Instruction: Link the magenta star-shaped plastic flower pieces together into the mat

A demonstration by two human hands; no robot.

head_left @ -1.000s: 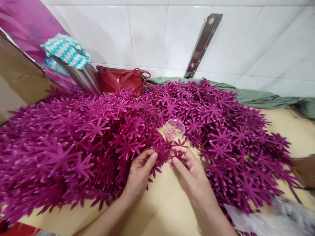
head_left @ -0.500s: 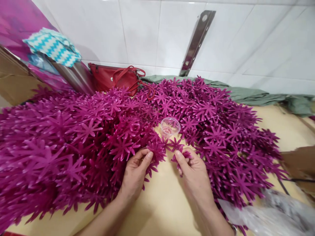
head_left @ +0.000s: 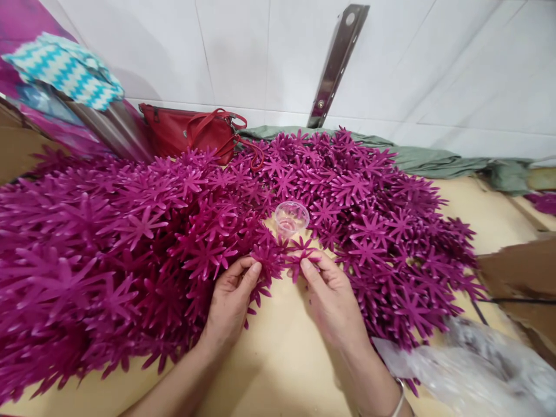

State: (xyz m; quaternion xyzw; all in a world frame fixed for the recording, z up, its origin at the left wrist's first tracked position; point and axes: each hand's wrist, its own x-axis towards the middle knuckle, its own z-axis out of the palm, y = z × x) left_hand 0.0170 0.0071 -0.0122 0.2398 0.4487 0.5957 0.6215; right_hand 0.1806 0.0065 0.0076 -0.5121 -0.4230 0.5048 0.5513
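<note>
A big heap of magenta plastic flower pieces [head_left: 130, 231] covers the pale yellow table [head_left: 282, 353]. My left hand [head_left: 230, 301] pinches a small stack of the flowers [head_left: 267, 260] at the heap's near edge. My right hand [head_left: 330, 295] is closed on a single flower piece [head_left: 299, 260] right beside that stack. Both hands sit close together, almost touching through the flowers. A small clear plastic cup [head_left: 291, 217] stands just beyond the hands, ringed by flowers.
A red handbag [head_left: 186, 130] lies against the white tiled wall. A metal bracket [head_left: 334, 63] leans on the wall. Green cloth [head_left: 434, 159] runs along the back right. Crumpled clear plastic [head_left: 469, 370] lies at the near right, cardboard [head_left: 516, 278] beside it.
The view has shifted slightly right and down. My right hand has brought its flower piece back up to the stack held in my left hand.
</note>
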